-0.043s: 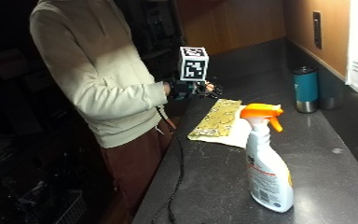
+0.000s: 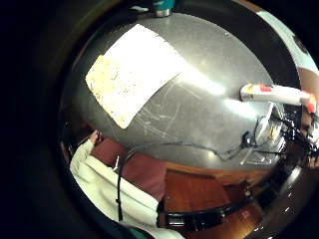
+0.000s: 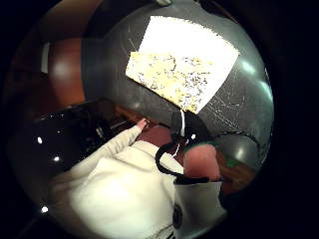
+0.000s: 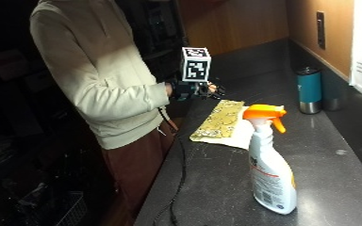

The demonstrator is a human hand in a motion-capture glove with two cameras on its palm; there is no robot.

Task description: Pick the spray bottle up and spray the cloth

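A white spray bottle [image 4: 270,165] with an orange trigger head stands upright on the dark counter [image 4: 218,188], near the front. A yellow patterned cloth [image 4: 222,120] lies flat farther back, partly over a white sheet. My gloved right hand [image 4: 198,90] hovers in the air above the counter's edge, just beyond the cloth's far end, holding nothing, its fingers loosely spread. It is well away from the bottle. The palm views look down on the cloth [image 2: 129,74] [image 3: 182,69] and the bottle [image 2: 276,93].
A teal tumbler [image 4: 309,90] stands by the back wall, with a wall outlet [image 4: 319,23] above it. A black cable [image 4: 180,179] trails along the counter's left edge. The person's cream sleeve [image 4: 124,89] is close to the counter edge.
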